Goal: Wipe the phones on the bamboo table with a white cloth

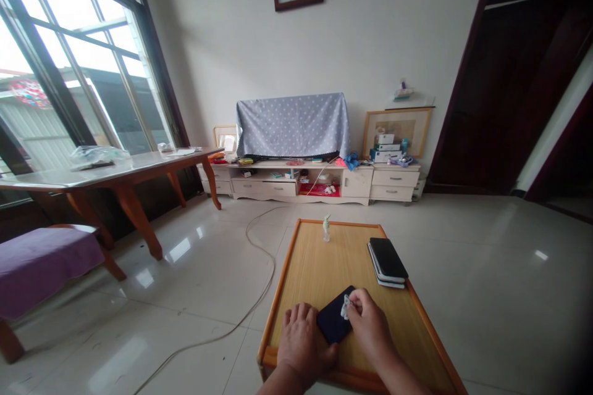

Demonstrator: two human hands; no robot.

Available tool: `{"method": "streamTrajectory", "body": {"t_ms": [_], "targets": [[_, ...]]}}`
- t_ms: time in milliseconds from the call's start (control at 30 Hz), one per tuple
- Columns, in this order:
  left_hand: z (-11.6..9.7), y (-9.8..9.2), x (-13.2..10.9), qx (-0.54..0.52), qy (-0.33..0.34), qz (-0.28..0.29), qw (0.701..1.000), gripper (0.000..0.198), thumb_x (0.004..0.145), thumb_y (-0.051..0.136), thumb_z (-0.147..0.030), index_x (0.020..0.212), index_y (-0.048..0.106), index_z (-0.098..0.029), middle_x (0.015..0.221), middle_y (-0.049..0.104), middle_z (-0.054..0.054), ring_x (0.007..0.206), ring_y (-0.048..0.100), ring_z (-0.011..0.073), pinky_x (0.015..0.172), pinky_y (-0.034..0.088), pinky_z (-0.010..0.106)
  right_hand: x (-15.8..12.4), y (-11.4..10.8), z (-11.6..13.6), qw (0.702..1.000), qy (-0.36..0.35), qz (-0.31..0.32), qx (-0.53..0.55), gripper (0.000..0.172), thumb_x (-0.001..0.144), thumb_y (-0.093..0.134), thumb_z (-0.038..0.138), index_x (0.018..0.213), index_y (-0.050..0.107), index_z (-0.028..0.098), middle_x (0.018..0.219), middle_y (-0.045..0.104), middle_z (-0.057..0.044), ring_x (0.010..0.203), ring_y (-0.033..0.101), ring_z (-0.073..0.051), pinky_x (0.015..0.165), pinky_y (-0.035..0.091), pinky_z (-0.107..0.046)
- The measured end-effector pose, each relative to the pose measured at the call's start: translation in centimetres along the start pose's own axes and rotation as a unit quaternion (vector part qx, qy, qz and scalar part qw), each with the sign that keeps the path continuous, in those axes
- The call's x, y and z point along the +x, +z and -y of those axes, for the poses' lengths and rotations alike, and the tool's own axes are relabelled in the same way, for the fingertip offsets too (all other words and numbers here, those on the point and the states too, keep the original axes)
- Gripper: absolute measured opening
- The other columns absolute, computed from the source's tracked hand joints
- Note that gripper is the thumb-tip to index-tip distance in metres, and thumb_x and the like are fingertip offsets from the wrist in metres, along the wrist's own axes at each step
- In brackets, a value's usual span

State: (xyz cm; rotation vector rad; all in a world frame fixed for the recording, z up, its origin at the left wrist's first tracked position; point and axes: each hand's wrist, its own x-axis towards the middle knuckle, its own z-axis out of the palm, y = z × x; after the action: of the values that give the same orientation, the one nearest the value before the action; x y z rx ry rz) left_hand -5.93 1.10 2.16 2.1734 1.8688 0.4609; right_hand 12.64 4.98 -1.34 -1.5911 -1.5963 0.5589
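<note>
On the low wooden table (310, 259) lies a flat, dark blue rectangular thing (332, 322); whether it is a phone or a small notebook I cannot tell. My left hand (301, 339) rests at its left side, fingers bent over the tabletop and thumb at its lower edge, so its near corner sits between thumb and fingers. Pinched in my right hand (368, 318) is a small crumpled white cloth (345, 307) with dark marks, held against the dark thing's upper right part. A small clear spray bottle (327, 229) with a pale green top stands upright toward the far edge.
A stack of black-covered books (388, 259) lies at the table's right edge. A cable (266, 278) runs over the tiled floor on the left. Further off are a stool with a purple cover (46, 253), a long table (115, 166) and a white cabinet (264, 188).
</note>
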Motion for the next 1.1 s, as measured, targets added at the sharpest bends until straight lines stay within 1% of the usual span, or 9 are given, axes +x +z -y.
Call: {"method": "streamTrajectory", "body": {"t_ms": [100, 233, 367, 500, 567, 700, 800, 933, 1100], "targets": [[-0.1, 0.1, 0.0, 0.000, 0.001, -0.010, 1.000, 0.053, 0.062, 0.066, -0.058, 0.105, 0.061, -0.026, 0.109, 0.057, 0.007, 0.110, 0.048, 0.0309, 0.104, 0.028, 0.045, -0.1, 0.0, -0.2, 0.996, -0.033, -0.007, -0.082, 0.029, 0.089, 0.038, 0.026, 0.102, 0.064, 0.026, 0.101, 0.070, -0.004, 0.094, 0.065, -0.019, 0.081, 0.048, -0.029], [-0.4, -0.2, 0.0, 0.012, -0.007, 0.003, 1.000, 0.049, 0.064, 0.065, -0.056, 0.103, 0.061, -0.026, 0.110, 0.057, 0.008, 0.110, 0.049, 0.0308, 0.104, 0.027, 0.045, -0.8, -0.2, -0.2, 0.971, -0.069, 0.021, -0.228, 0.035, 0.090, 0.037, 0.020, 0.098, 0.070, 0.026, 0.108, 0.070, -0.007, 0.104, 0.061, -0.023, 0.093, 0.043, -0.035], [-0.1, -0.3, 0.0, 0.005, -0.006, -0.001, 1.000, 0.048, 0.067, 0.061, -0.059, 0.103, 0.061, -0.026, 0.110, 0.057, 0.008, 0.110, 0.048, 0.0308, 0.104, 0.027, 0.045, -3.6, 0.1, 1.3, 0.955, -0.112, 0.075, -0.266, 0.042, 0.096, 0.035, 0.032, 0.125, 0.065, 0.027, 0.135, 0.061, -0.005, 0.126, 0.051, -0.028, 0.102, 0.039, -0.043], [0.5, 0.0, 0.1, -0.005, 0.006, 0.016, 1.000, 0.044, 0.069, 0.059, -0.055, 0.103, 0.060, -0.027, 0.111, 0.058, 0.007, 0.111, 0.048, 0.0296, 0.103, 0.028, 0.043, -5.6, -0.2, 2.6, 0.944, -0.152, 0.146, -0.254, 0.047, 0.101, 0.027, 0.046, 0.137, 0.055, 0.033, 0.146, 0.051, 0.001, 0.139, 0.038, -0.029, 0.107, 0.034, -0.050], [0.5, 0.2, 0.1, -0.003, 0.011, 0.011, 1.000, 0.046, 0.069, 0.059, -0.056, 0.104, 0.060, -0.027, 0.111, 0.057, 0.007, 0.111, 0.048, 0.0296, 0.103, 0.028, 0.043, -5.1, -0.9, 2.5, 0.943, -0.147, 0.142, -0.264, 0.048, 0.101, 0.025, 0.046, 0.137, 0.054, 0.033, 0.146, 0.051, 0.002, 0.142, 0.033, -0.029, 0.113, 0.025, -0.054], [0.4, 0.4, 0.2, 0.013, 0.023, -0.011, 1.000, 0.053, 0.067, 0.062, -0.057, 0.109, 0.059, -0.025, 0.112, 0.057, 0.008, 0.112, 0.047, 0.0299, 0.104, 0.027, 0.042, -3.4, -1.9, 1.5, 0.946, -0.077, 0.094, -0.300, 0.050, 0.102, 0.023, 0.044, 0.136, 0.056, 0.027, 0.144, 0.053, -0.001, 0.143, 0.031, -0.029, 0.117, 0.011, -0.059], [0.6, 0.7, 0.3, 0.016, 0.028, -0.004, 0.999, 0.055, 0.068, 0.062, -0.057, 0.112, 0.058, -0.026, 0.114, 0.057, 0.008, 0.112, 0.047, 0.0296, 0.103, 0.027, 0.041, -4.5, -1.4, 2.1, 0.948, -0.097, 0.126, -0.275, 0.052, 0.102, 0.022, 0.044, 0.139, 0.053, 0.025, 0.147, 0.049, -0.004, 0.143, 0.032, -0.026, 0.119, 0.009, -0.056], [1.0, 1.0, 0.4, 0.018, 0.031, 0.007, 0.999, 0.048, 0.069, 0.062, -0.051, 0.111, 0.058, -0.027, 0.114, 0.057, 0.006, 0.112, 0.047, 0.0280, 0.103, 0.027, 0.040, -6.1, -0.8, 3.2, 0.944, -0.159, 0.182, -0.224, 0.050, 0.103, 0.020, 0.045, 0.142, 0.048, 0.031, 0.149, 0.047, 0.001, 0.145, 0.027, -0.023, 0.120, 0.004, -0.056], [0.8, 1.1, 0.4, 0.022, 0.034, -0.014, 0.999, 0.054, 0.068, 0.062, -0.058, 0.111, 0.058, -0.026, 0.112, 0.057, 0.007, 0.111, 0.047, 0.0291, 0.102, 0.027, 0.040, -3.1, -2.0, 1.7, 0.953, -0.055, 0.109, -0.277, 0.051, 0.102, 0.021, 0.048, 0.138, 0.053, 0.032, 0.146, 0.051, 0.000, 0.146, 0.024, -0.031, 0.114, 0.008, -0.067]]}}
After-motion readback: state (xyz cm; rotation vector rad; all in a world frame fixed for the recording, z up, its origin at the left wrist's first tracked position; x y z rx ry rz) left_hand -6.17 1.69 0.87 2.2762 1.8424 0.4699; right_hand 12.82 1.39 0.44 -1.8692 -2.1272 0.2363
